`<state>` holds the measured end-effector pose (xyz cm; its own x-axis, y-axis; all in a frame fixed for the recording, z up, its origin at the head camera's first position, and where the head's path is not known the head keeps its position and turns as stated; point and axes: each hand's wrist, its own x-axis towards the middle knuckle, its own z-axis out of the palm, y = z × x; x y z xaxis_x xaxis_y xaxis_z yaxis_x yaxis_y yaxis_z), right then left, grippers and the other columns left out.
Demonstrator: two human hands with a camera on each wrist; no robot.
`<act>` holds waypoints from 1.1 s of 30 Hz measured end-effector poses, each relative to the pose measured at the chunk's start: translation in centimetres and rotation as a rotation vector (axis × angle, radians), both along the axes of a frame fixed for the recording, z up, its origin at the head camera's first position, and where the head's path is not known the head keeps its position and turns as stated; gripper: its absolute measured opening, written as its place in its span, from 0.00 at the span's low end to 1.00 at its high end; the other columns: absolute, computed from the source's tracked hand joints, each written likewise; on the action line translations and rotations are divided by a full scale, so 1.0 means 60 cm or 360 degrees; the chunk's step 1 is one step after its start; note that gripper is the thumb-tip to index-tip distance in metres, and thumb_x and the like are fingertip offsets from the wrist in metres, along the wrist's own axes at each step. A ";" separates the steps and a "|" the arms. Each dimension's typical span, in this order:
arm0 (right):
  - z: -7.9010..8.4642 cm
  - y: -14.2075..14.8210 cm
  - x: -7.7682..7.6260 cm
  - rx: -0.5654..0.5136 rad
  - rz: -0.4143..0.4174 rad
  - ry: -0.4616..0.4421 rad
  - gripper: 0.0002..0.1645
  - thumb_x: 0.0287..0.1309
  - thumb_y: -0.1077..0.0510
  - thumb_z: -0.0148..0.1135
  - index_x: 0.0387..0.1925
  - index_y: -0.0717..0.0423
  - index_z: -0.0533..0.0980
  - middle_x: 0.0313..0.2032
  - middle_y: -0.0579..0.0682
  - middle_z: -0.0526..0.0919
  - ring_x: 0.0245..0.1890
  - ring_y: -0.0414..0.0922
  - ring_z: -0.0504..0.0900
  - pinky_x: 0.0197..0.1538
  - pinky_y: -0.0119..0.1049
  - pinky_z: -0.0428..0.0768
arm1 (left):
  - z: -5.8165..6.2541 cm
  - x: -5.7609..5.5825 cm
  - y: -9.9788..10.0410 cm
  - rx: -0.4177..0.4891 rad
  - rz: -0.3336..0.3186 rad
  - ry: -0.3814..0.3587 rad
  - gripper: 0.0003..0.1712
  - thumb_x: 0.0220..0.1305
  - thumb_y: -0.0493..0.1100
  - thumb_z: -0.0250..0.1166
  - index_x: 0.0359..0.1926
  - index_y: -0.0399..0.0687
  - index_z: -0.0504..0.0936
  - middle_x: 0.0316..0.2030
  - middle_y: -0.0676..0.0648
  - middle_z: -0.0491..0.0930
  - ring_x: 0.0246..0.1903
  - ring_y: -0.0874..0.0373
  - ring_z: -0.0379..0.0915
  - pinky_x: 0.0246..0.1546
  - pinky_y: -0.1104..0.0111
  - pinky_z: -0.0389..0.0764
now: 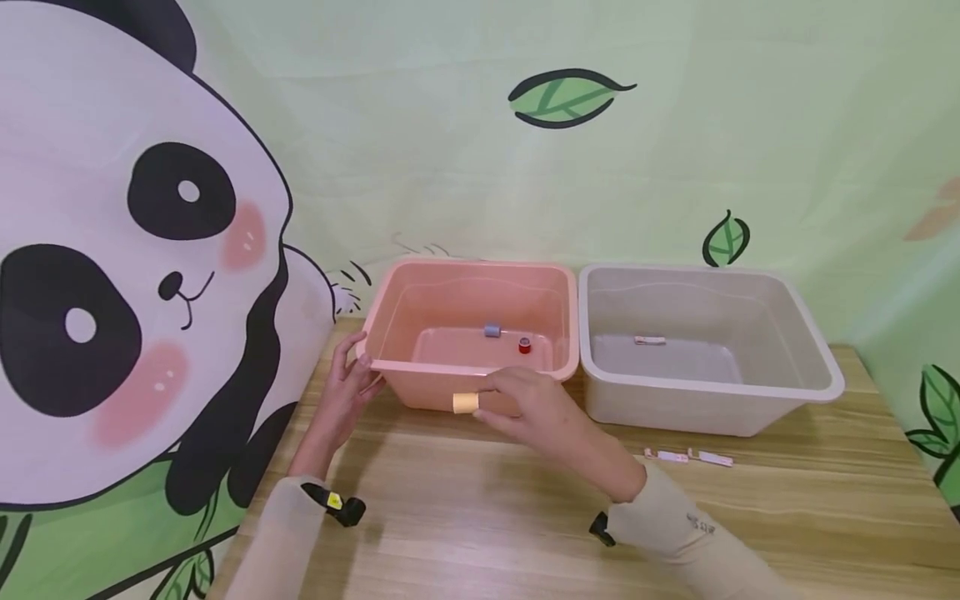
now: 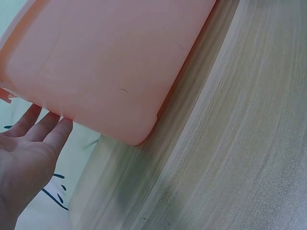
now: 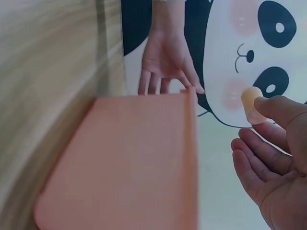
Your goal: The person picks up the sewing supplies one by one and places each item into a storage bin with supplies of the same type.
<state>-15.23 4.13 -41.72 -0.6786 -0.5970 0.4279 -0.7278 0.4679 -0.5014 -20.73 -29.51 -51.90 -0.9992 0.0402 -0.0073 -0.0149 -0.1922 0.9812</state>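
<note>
My right hand (image 1: 536, 408) pinches a small yellow-orange spool of thread (image 1: 466, 403) between thumb and fingers, in front of the pink tub's near wall. In the right wrist view the spool (image 3: 253, 104) is tilted, its pale end toward the fingers. At the front left corner of the pink tub (image 1: 450, 368), my left hand (image 1: 347, 396) grips the rim, thumb at the top edge and fingers at the side wall. On the tub's floor lie a blue-grey spool (image 1: 492, 331) and a red spool (image 1: 524, 345), apart from each other.
Right beside the pink tub stands a grey tub (image 1: 705, 387), holding a narrow pink-and-white piece (image 1: 649, 340). Two similar narrow pieces (image 1: 711, 457) lie on the wooden table (image 1: 450, 517) before it. A panda-printed backdrop (image 1: 420, 167) hangs behind the tubs.
</note>
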 end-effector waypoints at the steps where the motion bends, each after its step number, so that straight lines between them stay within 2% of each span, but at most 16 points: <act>1: 0.007 0.004 -0.004 0.0001 0.0002 0.0033 0.15 0.63 0.54 0.72 0.48 0.54 0.82 0.45 0.47 0.87 0.46 0.43 0.84 0.51 0.38 0.84 | 0.001 0.000 0.000 0.0004 -0.0004 -0.0002 0.25 0.81 0.47 0.49 0.72 0.64 0.55 0.76 0.37 0.53 0.72 0.38 0.58 0.68 0.46 0.63; 4: 0.028 0.015 -0.017 -0.0008 0.0010 0.0101 0.14 0.61 0.55 0.72 0.47 0.54 0.83 0.46 0.47 0.87 0.49 0.45 0.84 0.54 0.42 0.82 | 0.003 0.000 0.000 0.0010 -0.0006 -0.0006 0.25 0.81 0.47 0.50 0.72 0.64 0.55 0.76 0.37 0.52 0.73 0.37 0.58 0.69 0.46 0.63; 7: 0.053 0.024 -0.031 -0.0019 0.0013 0.0109 0.15 0.61 0.55 0.73 0.47 0.54 0.83 0.49 0.49 0.87 0.53 0.47 0.85 0.57 0.44 0.81 | 0.004 0.001 0.002 0.0009 -0.0001 -0.0005 0.25 0.81 0.48 0.50 0.72 0.64 0.55 0.76 0.37 0.53 0.72 0.37 0.58 0.69 0.46 0.63; 10: 0.083 0.031 -0.046 -0.0025 0.0027 0.0099 0.14 0.62 0.55 0.72 0.47 0.56 0.83 0.49 0.51 0.88 0.47 0.48 0.86 0.50 0.41 0.84 | 0.005 0.000 0.003 0.0004 -0.0006 -0.0002 0.25 0.81 0.48 0.50 0.72 0.65 0.55 0.76 0.37 0.52 0.73 0.36 0.57 0.69 0.45 0.62; 14: 0.126 0.036 -0.068 -0.0002 0.0055 0.0096 0.13 0.62 0.56 0.71 0.46 0.56 0.83 0.40 0.48 0.88 0.36 0.44 0.85 0.43 0.39 0.84 | 0.005 0.001 0.003 0.0013 -0.0011 -0.0005 0.25 0.81 0.48 0.51 0.72 0.65 0.55 0.76 0.37 0.52 0.73 0.35 0.56 0.70 0.43 0.60; 16: 0.146 0.036 -0.079 0.0025 0.0047 0.0092 0.13 0.62 0.56 0.72 0.45 0.56 0.83 0.37 0.47 0.87 0.37 0.43 0.84 0.45 0.40 0.84 | 0.006 0.001 0.003 0.0019 -0.0011 -0.0006 0.24 0.81 0.48 0.51 0.71 0.65 0.55 0.76 0.37 0.52 0.73 0.35 0.56 0.70 0.43 0.59; 19: 0.169 0.034 -0.094 0.0086 0.0008 0.0076 0.14 0.62 0.55 0.72 0.47 0.56 0.83 0.39 0.48 0.88 0.40 0.44 0.85 0.48 0.41 0.84 | 0.006 0.002 0.003 0.0013 -0.0019 0.0002 0.24 0.81 0.49 0.50 0.71 0.65 0.55 0.76 0.36 0.52 0.73 0.36 0.56 0.70 0.43 0.59; 23: 0.187 0.027 -0.117 0.0152 -0.0043 0.0037 0.17 0.63 0.53 0.71 0.50 0.57 0.83 0.46 0.50 0.88 0.47 0.47 0.84 0.53 0.40 0.83 | 0.006 0.003 0.003 0.0002 -0.0018 0.0010 0.25 0.81 0.49 0.50 0.72 0.66 0.54 0.76 0.37 0.52 0.73 0.36 0.57 0.70 0.43 0.60; 29: 0.199 0.017 -0.168 0.0235 -0.0053 -0.0047 0.17 0.64 0.52 0.70 0.51 0.54 0.83 0.46 0.48 0.87 0.47 0.45 0.82 0.53 0.38 0.82 | 0.005 0.004 0.004 -0.0007 -0.0020 -0.0002 0.25 0.81 0.49 0.50 0.72 0.65 0.54 0.76 0.37 0.52 0.73 0.36 0.57 0.70 0.43 0.60; 33: 0.201 0.012 -0.210 0.0330 -0.0032 -0.0107 0.16 0.65 0.51 0.69 0.52 0.52 0.83 0.48 0.47 0.86 0.49 0.44 0.82 0.56 0.39 0.81 | 0.003 0.000 0.003 -0.0032 -0.0021 0.0002 0.25 0.81 0.49 0.50 0.72 0.66 0.55 0.76 0.37 0.52 0.73 0.36 0.57 0.70 0.43 0.60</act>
<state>-27.81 4.88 -29.68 -0.7143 -0.6534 0.2508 -0.6853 0.5802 -0.4402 -20.74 -29.31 -51.73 -0.9985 0.0534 -0.0072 -0.0163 -0.1724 0.9849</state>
